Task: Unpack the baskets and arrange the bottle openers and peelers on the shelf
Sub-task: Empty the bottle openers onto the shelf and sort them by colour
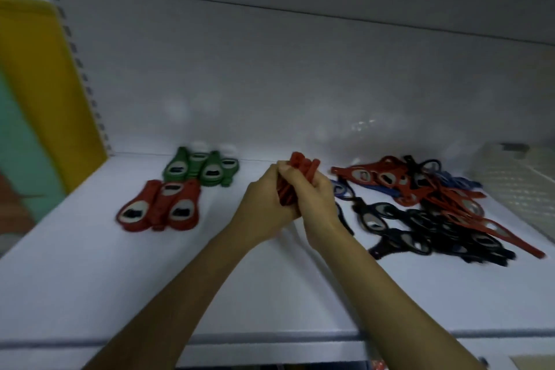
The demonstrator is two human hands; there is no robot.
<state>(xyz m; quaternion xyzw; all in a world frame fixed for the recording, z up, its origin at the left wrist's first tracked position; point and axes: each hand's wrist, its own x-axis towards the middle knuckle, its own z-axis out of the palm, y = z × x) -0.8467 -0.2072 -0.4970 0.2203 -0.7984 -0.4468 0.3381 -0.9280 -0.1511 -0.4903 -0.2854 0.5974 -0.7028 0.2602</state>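
I see both hands meet at the middle of the white shelf [90,279], the left hand [264,204] and the right hand [315,198] pressed together, fingers curled around a bundle of red openers [301,171] whose ends stick up toward 12 o'clock. At 9 o'clock from the hands a neat row of red bottle openers [159,207] lies flat, and just behind it, at 10 o'clock, a row of green openers [201,170]. At 3 o'clock a loose heap of red, black and blue openers [435,207] sprawls on the shelf. Past it, at the far right edge, stands a pale basket [522,186].
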